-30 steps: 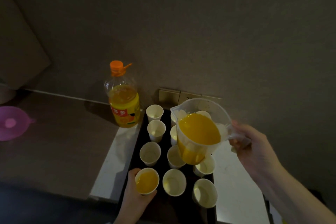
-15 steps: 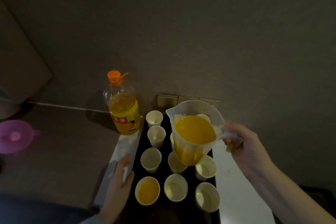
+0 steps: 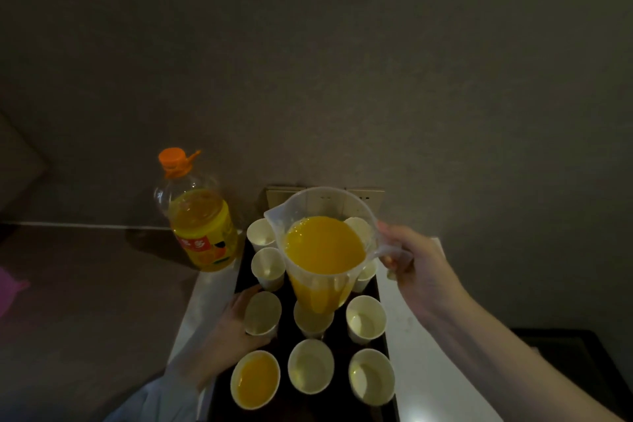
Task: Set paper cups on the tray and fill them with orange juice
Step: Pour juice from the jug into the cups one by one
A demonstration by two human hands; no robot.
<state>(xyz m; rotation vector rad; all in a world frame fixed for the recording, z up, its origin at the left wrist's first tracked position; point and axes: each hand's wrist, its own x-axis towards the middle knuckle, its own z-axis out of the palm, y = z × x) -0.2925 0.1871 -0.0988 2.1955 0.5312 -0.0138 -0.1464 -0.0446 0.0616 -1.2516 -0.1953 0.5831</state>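
Observation:
A black tray [image 3: 224, 401] lies on a white counter and carries several white paper cups. The near-left cup [image 3: 255, 379] holds orange juice; the others I can see into look empty. My right hand [image 3: 416, 271] grips the handle of a clear plastic jug [image 3: 323, 252] full of orange juice, held above the middle of the tray and hiding cups beneath it. My left hand [image 3: 233, 329] holds an empty cup [image 3: 262, 313] in the left column, fingers round its side.
An orange juice bottle [image 3: 202, 219] with an orange cap stands left of the tray's far end. A wall with a socket plate [image 3: 363, 197] rises just behind the tray. A pink object [image 3: 8, 288] sits at the far left edge.
My left hand left the filled near-left cup, moved out to the tray's left edge, then came in round the empty cup one row further back. The jug drifted slightly left and levelled.

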